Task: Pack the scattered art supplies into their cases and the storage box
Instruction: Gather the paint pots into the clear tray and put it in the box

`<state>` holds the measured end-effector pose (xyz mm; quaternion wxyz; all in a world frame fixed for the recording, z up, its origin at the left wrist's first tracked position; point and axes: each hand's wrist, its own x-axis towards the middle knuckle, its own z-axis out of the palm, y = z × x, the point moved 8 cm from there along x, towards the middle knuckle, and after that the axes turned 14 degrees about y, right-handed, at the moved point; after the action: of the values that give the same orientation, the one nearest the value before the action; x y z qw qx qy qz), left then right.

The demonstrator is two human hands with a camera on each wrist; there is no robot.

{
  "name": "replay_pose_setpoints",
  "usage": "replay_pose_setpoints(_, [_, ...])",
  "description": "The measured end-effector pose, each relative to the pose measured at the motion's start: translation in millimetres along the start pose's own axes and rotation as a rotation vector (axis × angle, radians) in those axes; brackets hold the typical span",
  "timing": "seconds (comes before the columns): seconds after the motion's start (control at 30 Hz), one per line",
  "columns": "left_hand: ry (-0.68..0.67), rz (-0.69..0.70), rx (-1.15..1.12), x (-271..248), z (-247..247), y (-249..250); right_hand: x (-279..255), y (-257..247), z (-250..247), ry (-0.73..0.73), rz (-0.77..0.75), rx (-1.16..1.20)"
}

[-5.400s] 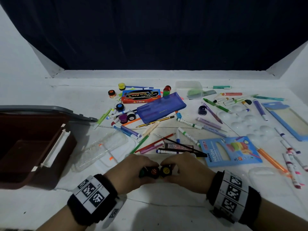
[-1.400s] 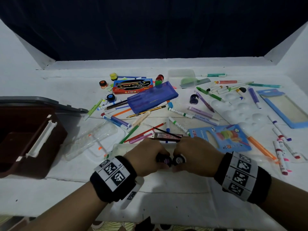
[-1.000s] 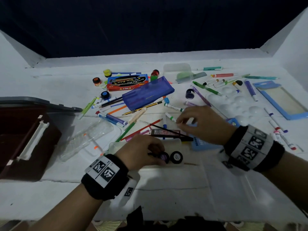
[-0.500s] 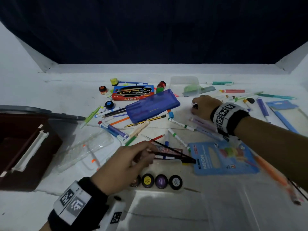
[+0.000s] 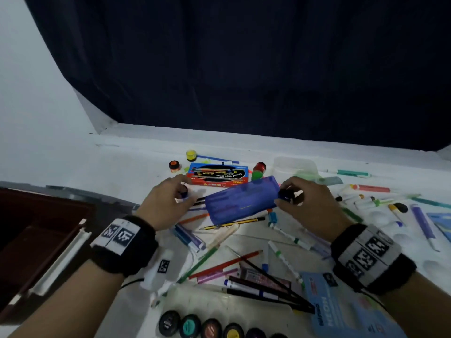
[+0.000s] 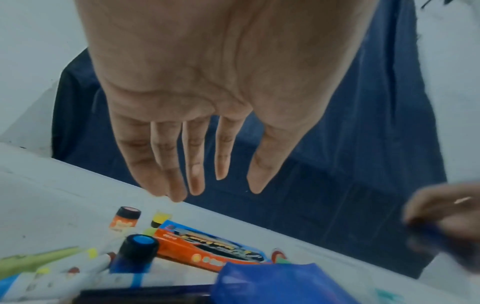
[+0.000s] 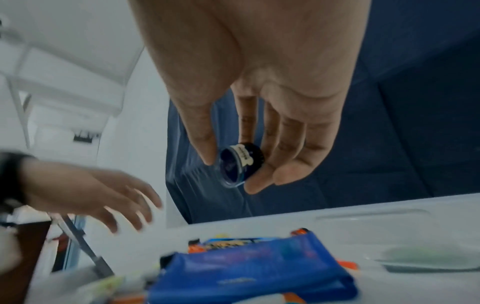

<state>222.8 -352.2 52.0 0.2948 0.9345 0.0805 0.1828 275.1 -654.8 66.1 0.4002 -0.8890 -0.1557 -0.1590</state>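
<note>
My right hand (image 5: 284, 195) pinches a small dark blue paint pot (image 5: 286, 193) between thumb and fingers above the right end of the blue pencil case (image 5: 241, 203); the right wrist view shows the pot (image 7: 240, 164) held clear of the table. My left hand (image 5: 179, 189) is open, fingers straight (image 6: 171, 185), hovering over a blue-lidded paint pot (image 6: 137, 253) at the case's left end without touching it. A row of several paint pots (image 5: 210, 328) sits in a clear tray at the near edge. The brown storage box (image 5: 36, 240) stands open on the left.
An orange-red paint box (image 5: 219, 176) lies behind the pencil case, with orange (image 5: 174, 165), yellow (image 5: 191, 154) and red (image 5: 260, 166) pots around it. Markers, pencils and brushes (image 5: 268, 284) are scattered mid-table. A white palette (image 5: 388, 215) and a blue packet (image 5: 341, 308) lie on the right.
My right hand has picked the dark blue pot up off the table and brought it left over the pencil case. My left hand has left the brushes and reached out to the blue-lidded pot.
</note>
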Motion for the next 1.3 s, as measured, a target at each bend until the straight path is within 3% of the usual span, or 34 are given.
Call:
replay_pose_setpoints(0.13, [-0.143, -0.054, 0.320, 50, 39, -38, -29, -41, -5, 0.027, 0.085, 0.272])
replay_pose_setpoints(0.3, [-0.266, -0.019, 0.577, 81, 76, -71, -63, -60, 4, 0.001, 0.186, 0.378])
replay_pose_setpoints(0.5, [-0.256, 0.031, 0.623, 96, 84, -80, -89, -55, 2, 0.042, 0.328, 0.512])
replay_pose_setpoints(0.67, [-0.155, -0.011, 0.470, 88, 52, -52, -98, -55, -8, 0.072, 0.339, 0.550])
replay_pose_setpoints(0.8, [-0.022, 0.083, 0.172, 44, -1, 10, -105, -52, -18, 0.063, 0.312, 0.530])
replay_pose_setpoints(0.87, [-0.034, 0.173, 0.013, 3, -19, 47, -115, -47, -15, -0.001, 0.316, 0.483])
replay_pose_setpoints(0.93, [-0.118, 0.239, -0.121, -39, -23, 75, -128, -41, -9, -0.070, 0.277, 0.388])
replay_pose_setpoints(1.1, [-0.361, 0.312, -0.179, -122, 19, 100, -151, -41, 1, -0.217, -0.059, -0.092])
replay_pose_setpoints(1.2, [-0.479, 0.386, -0.162, -152, 45, 114, -161, -38, 9, -0.287, -0.067, -0.091])
replay_pose_setpoints(1.3, [-0.486, 0.434, -0.072, -164, 60, 119, -164, -37, 12, -0.286, -0.090, -0.108])
